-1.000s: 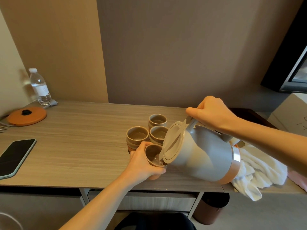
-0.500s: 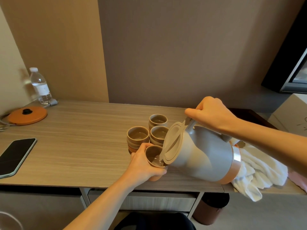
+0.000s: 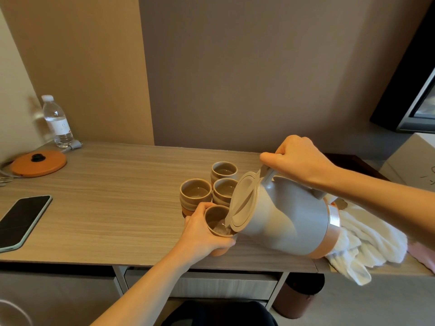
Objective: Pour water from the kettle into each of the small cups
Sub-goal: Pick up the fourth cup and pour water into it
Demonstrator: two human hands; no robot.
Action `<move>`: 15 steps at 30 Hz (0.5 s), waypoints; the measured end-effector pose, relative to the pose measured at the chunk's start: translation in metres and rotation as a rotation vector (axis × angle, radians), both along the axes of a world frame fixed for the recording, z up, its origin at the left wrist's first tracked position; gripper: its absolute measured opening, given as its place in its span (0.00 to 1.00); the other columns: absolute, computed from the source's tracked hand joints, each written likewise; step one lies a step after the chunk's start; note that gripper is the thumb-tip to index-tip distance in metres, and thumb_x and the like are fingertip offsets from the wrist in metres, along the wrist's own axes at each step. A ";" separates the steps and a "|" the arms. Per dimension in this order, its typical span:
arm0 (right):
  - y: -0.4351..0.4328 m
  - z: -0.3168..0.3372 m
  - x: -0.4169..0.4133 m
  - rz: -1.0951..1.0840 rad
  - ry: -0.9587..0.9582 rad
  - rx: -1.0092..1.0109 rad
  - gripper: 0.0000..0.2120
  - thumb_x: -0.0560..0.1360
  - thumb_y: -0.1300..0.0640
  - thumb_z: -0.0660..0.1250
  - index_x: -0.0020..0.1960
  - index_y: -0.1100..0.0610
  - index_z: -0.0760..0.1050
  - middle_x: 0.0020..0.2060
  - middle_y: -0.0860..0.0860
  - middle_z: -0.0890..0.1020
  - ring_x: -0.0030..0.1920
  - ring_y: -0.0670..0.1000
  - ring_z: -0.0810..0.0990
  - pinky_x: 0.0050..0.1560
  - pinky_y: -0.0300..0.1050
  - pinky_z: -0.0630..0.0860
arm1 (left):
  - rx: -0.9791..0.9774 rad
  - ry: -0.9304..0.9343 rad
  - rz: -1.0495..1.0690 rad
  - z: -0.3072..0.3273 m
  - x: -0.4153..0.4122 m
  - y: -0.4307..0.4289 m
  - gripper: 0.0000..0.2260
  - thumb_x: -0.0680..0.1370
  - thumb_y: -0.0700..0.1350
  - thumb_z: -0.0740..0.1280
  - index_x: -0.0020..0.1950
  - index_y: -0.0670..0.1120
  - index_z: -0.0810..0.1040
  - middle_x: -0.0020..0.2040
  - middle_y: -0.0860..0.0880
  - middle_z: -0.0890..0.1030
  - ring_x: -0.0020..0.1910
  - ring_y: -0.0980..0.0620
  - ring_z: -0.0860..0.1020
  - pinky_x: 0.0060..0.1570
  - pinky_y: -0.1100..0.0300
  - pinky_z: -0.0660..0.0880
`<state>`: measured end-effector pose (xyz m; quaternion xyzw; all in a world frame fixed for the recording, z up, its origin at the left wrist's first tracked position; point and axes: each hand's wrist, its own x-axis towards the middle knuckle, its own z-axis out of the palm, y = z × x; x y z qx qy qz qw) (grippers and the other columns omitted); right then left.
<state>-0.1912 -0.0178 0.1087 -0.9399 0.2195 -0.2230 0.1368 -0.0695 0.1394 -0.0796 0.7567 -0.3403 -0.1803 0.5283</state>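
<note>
My right hand (image 3: 299,161) grips the handle of a grey kettle (image 3: 289,220) with an orange band, tipped steeply to the left. Its beige lid (image 3: 243,203) faces me and its spout hangs over a small brown cup (image 3: 215,218). My left hand (image 3: 202,234) wraps around that cup near the table's front edge. Water streams into it and pools at the bottom. Three more brown cups stand just behind: one on the left (image 3: 195,196), one in the middle (image 3: 223,190), one at the back (image 3: 223,170).
The wooden table (image 3: 117,208) carries a black phone (image 3: 21,220) at the front left, an orange kettle base (image 3: 38,163) and a water bottle (image 3: 57,122) at the back left. A white towel (image 3: 362,243) lies at the right edge. A brown bin (image 3: 296,297) stands below.
The kettle stays tipped over the held cup and water keeps running in. Both hands have barely shifted.
</note>
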 end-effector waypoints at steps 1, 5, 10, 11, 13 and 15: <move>0.000 0.000 0.000 -0.001 0.000 -0.003 0.23 0.69 0.49 0.64 0.22 0.54 0.56 0.18 0.46 0.55 0.25 0.50 0.54 0.28 0.46 0.56 | -0.004 -0.001 -0.001 0.000 0.000 0.000 0.37 0.52 0.57 0.81 0.56 0.64 0.69 0.56 0.58 0.77 0.62 0.51 0.73 0.60 0.49 0.76; 0.001 0.002 0.001 -0.003 0.008 -0.012 0.23 0.68 0.49 0.64 0.22 0.54 0.56 0.18 0.46 0.55 0.25 0.50 0.54 0.28 0.47 0.57 | -0.010 -0.005 -0.003 0.002 0.000 -0.001 0.37 0.52 0.57 0.81 0.57 0.63 0.69 0.57 0.58 0.78 0.62 0.52 0.73 0.60 0.49 0.76; 0.003 0.005 0.001 0.002 0.010 -0.024 0.24 0.69 0.50 0.65 0.22 0.53 0.55 0.18 0.46 0.55 0.26 0.50 0.54 0.28 0.45 0.55 | -0.001 -0.012 0.010 0.001 0.000 -0.003 0.37 0.51 0.58 0.81 0.56 0.63 0.69 0.57 0.58 0.77 0.62 0.52 0.73 0.59 0.49 0.76; 0.004 0.005 0.002 -0.002 0.009 -0.027 0.24 0.69 0.50 0.65 0.22 0.53 0.55 0.18 0.46 0.55 0.26 0.51 0.54 0.28 0.46 0.56 | -0.002 -0.011 0.011 0.001 0.001 -0.003 0.37 0.51 0.58 0.81 0.56 0.63 0.69 0.56 0.58 0.77 0.61 0.52 0.73 0.59 0.49 0.76; 0.003 0.006 0.002 -0.010 0.012 -0.033 0.23 0.69 0.49 0.64 0.23 0.54 0.55 0.19 0.46 0.55 0.26 0.51 0.54 0.28 0.47 0.56 | -0.008 -0.004 0.011 0.001 0.000 -0.004 0.37 0.52 0.58 0.81 0.56 0.64 0.69 0.56 0.58 0.77 0.61 0.52 0.73 0.59 0.49 0.76; 0.003 0.006 0.003 -0.008 0.018 -0.034 0.23 0.69 0.49 0.64 0.22 0.54 0.56 0.19 0.47 0.56 0.26 0.51 0.54 0.28 0.47 0.57 | -0.015 -0.001 0.012 0.001 -0.001 -0.004 0.36 0.52 0.58 0.81 0.56 0.64 0.69 0.56 0.58 0.78 0.61 0.52 0.73 0.59 0.49 0.76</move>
